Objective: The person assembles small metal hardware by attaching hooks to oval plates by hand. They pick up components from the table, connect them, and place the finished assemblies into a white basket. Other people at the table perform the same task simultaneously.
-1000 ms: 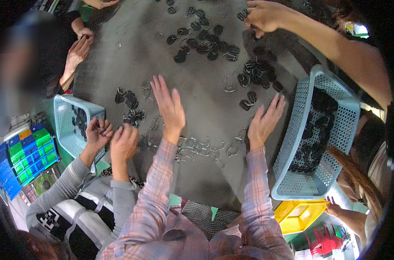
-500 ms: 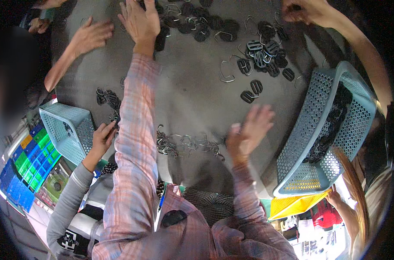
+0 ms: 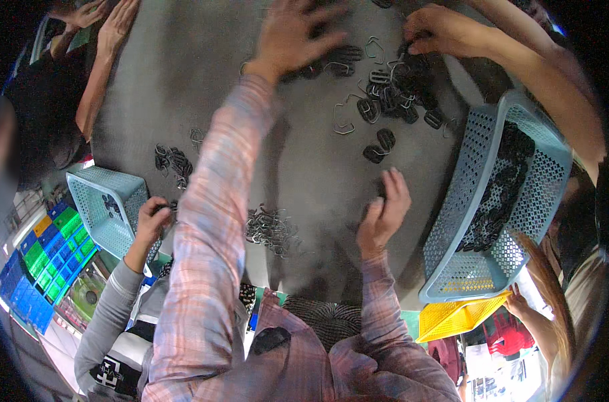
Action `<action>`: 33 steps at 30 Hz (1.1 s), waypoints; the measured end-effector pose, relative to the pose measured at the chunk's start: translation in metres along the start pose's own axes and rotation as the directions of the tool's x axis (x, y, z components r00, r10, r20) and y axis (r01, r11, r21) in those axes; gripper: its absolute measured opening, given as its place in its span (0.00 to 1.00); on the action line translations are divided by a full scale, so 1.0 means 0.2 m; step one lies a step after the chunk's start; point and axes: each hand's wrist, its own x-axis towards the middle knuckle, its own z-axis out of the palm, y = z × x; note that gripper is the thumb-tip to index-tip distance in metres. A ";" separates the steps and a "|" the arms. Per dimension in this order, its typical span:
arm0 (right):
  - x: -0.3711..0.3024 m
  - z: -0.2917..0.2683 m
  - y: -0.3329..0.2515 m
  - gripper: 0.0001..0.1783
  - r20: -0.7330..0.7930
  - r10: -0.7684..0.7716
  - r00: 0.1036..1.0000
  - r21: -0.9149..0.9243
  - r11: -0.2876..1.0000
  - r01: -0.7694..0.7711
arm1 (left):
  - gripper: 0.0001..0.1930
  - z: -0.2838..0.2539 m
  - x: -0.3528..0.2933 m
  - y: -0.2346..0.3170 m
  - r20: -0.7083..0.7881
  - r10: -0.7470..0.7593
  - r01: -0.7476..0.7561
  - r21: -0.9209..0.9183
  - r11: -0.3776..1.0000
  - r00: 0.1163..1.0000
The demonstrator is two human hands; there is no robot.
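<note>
Far out over the grey table (image 3: 304,154), my left hand (image 3: 288,40) is slightly blurred, its fingers spread above some black oval slide buckles (image 3: 345,59). My right hand (image 3: 383,218) hovers nearer me, palm turned inward and fingers extended, holding nothing. Just beyond it lie two black buckles (image 3: 379,147). A heap of buckles mixed with bent wire hooks (image 3: 401,94) sits farther back on the right. Beside my left forearm is a small pile of silvery wire hooks (image 3: 272,229).
A large light-blue basket (image 3: 445,201) of black pieces leans at right; a smaller blue basket (image 3: 133,191) stands left. A co-worker's hand (image 3: 438,30) reaches the heap from the right. Another person's hand (image 3: 154,218) is near black pieces (image 3: 174,161) at left.
My left hand has swung to the right across the far buckles. My right hand has its fingers more upright. The wire hooks lie bunched closer together. A co-worker's hand at far left has drawn back.
</note>
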 end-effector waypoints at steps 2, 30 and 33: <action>-0.01 -0.04 0.04 0.23 -0.080 0.038 0.996 0.086 0.996 -0.031 | 0.25 0.09 -0.04 0.19 0.058 0.143 -0.139 -0.065 0.988 0.988; 0.19 -0.05 0.00 0.12 0.133 -0.134 0.982 -0.139 0.979 0.152 | 0.12 -0.03 -0.74 0.86 0.176 -0.646 0.669 -0.172 0.723 0.743; -0.06 -0.08 0.10 0.10 0.139 -0.184 0.973 -0.063 0.979 0.194 | 0.08 -0.05 -0.89 1.02 0.106 -0.621 0.627 -0.230 0.744 0.776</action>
